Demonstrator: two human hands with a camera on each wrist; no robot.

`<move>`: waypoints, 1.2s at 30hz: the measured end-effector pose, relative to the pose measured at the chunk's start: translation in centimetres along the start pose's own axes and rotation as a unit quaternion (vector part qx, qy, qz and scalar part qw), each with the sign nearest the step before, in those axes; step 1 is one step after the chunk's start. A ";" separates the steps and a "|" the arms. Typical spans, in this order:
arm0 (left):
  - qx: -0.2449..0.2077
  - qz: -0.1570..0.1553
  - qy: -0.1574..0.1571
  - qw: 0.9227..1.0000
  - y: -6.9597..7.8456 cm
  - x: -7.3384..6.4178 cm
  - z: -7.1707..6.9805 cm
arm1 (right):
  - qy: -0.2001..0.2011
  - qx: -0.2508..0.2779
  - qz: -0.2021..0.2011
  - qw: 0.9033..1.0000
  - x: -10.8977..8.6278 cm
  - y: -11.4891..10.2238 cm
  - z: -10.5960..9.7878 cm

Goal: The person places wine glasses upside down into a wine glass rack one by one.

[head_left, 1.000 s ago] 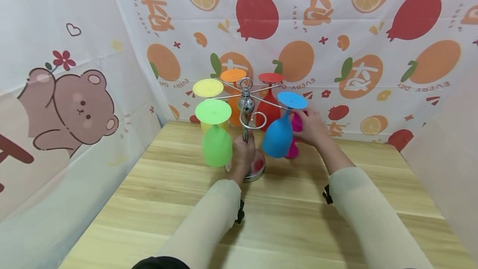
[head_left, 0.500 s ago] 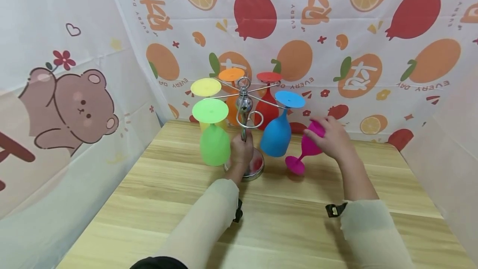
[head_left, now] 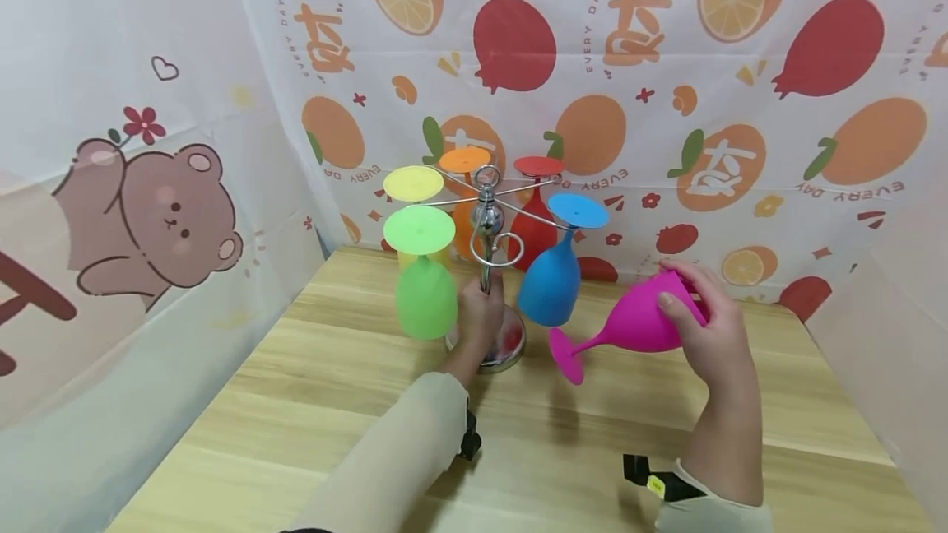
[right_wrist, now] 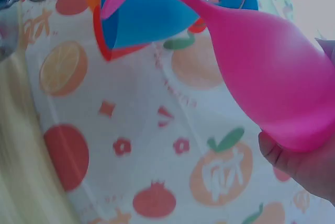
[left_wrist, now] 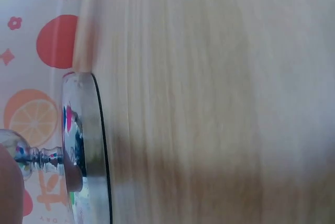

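A magenta wine glass (head_left: 640, 321) is tilted nearly sideways above the table, its foot pointing left. My right hand (head_left: 711, 327) grips it by the bowl near the rim; the right wrist view shows the glass (right_wrist: 272, 72) with fingers at its rim end. My left hand (head_left: 480, 311) holds the post of a chrome stemware rack (head_left: 486, 216), whose round base (left_wrist: 84, 150) stands on the table in the left wrist view. Upside down from the rack's arms hang a green glass (head_left: 425, 298), a yellow one (head_left: 413, 183), an orange one (head_left: 465, 160), a red one (head_left: 535, 229) and a blue one (head_left: 551, 282).
The rack's front arm ends in a bare wire loop (head_left: 498, 249). The wooden table (head_left: 296, 410) ends at a fruit-print cloth (head_left: 592, 39) behind. A pale cloth with a bear (head_left: 174, 224) hangs at the left.
My right hand has drawn the magenta glass from behind the blue one out to the right and nearer, tipping it towards horizontal. My left hand stays on the post.
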State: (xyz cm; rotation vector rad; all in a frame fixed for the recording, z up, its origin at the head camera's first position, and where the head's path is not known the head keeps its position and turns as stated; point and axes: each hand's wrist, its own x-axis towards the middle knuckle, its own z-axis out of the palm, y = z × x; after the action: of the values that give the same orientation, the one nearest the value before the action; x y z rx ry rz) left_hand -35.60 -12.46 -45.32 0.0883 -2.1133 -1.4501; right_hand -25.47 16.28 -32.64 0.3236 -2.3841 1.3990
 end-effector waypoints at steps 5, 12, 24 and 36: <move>0.019 0.005 0.026 0.999 0.3 -0.5 0.6 | -0.015 0.061 -0.055 0.997 -0.4 -0.7 1.2; -0.046 -0.034 0.013 0.998 1.7 -0.4 0.6 | -0.056 0.101 -0.093 0.989 0.2 -0.8 2.5; -0.043 -0.033 -0.063 0.997 1.5 -0.6 1.0 | -0.085 0.115 -0.108 0.984 -0.3 -0.9 3.5; -0.062 -0.014 -0.131 0.989 1.7 -0.7 2.1 | -0.082 0.096 -0.148 0.981 -1.3 -1.6 3.9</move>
State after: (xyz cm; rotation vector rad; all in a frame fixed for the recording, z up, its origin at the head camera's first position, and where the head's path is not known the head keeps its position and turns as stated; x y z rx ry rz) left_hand -35.56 -9.79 -44.65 -0.1264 -2.2274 -1.6845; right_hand -24.39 12.16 -33.66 0.8387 -2.2099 1.5075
